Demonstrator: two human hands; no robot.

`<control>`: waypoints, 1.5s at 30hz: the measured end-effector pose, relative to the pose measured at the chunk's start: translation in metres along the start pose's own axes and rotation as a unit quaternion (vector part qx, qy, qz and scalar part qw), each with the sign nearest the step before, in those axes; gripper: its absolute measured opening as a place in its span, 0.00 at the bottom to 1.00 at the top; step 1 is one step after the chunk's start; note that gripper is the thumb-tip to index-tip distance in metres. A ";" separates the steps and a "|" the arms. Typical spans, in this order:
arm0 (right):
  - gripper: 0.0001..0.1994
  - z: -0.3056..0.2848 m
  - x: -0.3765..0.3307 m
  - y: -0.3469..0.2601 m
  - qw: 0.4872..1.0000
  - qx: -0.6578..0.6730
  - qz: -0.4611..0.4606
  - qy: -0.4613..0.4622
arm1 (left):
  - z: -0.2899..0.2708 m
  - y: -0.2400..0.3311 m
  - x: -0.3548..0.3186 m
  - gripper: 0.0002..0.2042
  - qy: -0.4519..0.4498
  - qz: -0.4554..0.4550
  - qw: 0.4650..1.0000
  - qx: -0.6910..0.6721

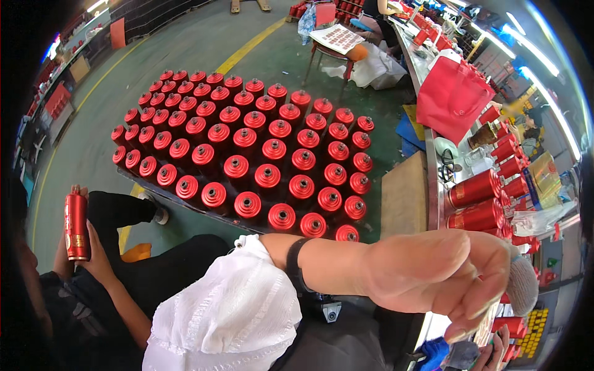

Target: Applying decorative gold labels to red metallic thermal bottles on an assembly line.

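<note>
My left hand [433, 272] reaches across to the right from a white sleeve [229, 309], with a dark band [296, 266] at the wrist. Its fingers are loosely bent and apart, and nothing shows between them. A grey knit finger cover [523, 286] sits on one finger. Partly cut off at the lower right, my right hand [494, 353] is beside a grey cloth piece [463, 354] and a blue cloth [434, 353]; whether it grips anything is hidden. Beyond my left hand, shiny red cylinders [475, 187] lie on the workbench [435, 185].
Many red cylinders [244, 137] with stepped tops stand in rows on a low platform [185, 201]. At left, a co-worker's hand [98, 256] holds a red cylinder [77, 226] upright. A red bag [455, 96] is on the bench; a stool [334, 46] stands farther back.
</note>
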State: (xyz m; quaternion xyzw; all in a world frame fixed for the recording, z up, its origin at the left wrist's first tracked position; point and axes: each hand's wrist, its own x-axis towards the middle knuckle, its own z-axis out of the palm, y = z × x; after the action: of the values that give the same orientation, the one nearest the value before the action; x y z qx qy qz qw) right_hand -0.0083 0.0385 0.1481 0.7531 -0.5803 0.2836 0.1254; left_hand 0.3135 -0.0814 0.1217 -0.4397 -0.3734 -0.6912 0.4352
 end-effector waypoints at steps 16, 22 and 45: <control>0.10 -0.004 -0.025 0.024 0.995 0.030 0.092 0.004 | 0.040 0.061 0.008 0.20 -0.303 -0.115 0.944 0.069; 0.10 -0.004 -0.032 0.024 0.997 0.005 0.082 -0.001 | 0.052 0.060 0.011 0.11 -0.184 -0.136 0.970 0.081; 0.09 -0.003 -0.031 0.014 0.987 0.056 0.153 -0.006 | 0.054 0.075 0.026 0.19 -0.219 -0.082 0.944 0.233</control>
State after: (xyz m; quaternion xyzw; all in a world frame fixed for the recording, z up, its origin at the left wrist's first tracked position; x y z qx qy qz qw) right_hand -0.0273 0.0612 0.1311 0.6633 -0.6723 0.3269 0.0347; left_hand 0.3930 -0.0652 0.1738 -0.4343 -0.6449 -0.5047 0.3754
